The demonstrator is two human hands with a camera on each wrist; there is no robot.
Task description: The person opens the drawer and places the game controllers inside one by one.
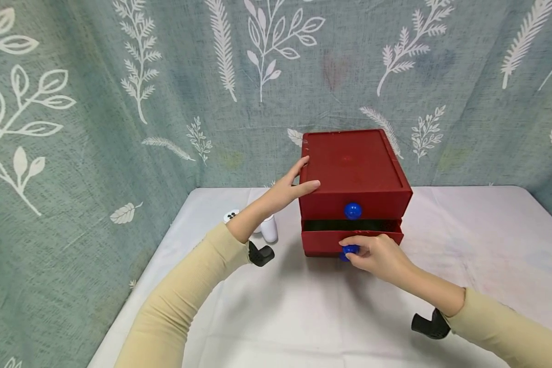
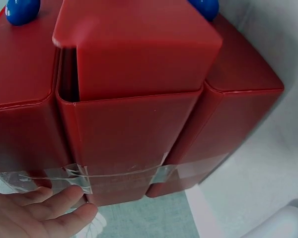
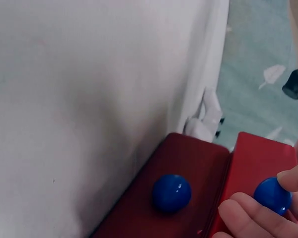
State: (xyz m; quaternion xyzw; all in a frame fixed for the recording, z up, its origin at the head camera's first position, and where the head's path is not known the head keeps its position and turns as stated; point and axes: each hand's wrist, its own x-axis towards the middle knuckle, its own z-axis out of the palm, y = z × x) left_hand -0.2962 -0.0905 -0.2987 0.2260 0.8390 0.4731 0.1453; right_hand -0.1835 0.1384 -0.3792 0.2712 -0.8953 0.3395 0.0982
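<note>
A red drawer cabinet [image 1: 349, 161] with round blue knobs stands on the white-covered table. Its middle drawer [image 1: 322, 243] sticks out partway, showing a dark gap above its front. My right hand [image 1: 382, 255] pinches that drawer's blue knob [image 3: 273, 196] between thumb and fingers. Below it, the bottom drawer's knob [image 3: 171, 193] is free of the hand. At the cabinet's upper left edge rests my left hand [image 1: 282, 194], with fingers spread and fairly straight. In the left wrist view, its fingers [image 2: 64, 201] lie beside clear tape [image 2: 124, 173] across the cabinet's side.
A white game controller [image 1: 269, 229] lies left of the cabinet, partly hidden by the left forearm. A green leaf-patterned curtain [image 1: 257, 117] hangs behind and to the left. White cloth [image 1: 267, 317] covers the table.
</note>
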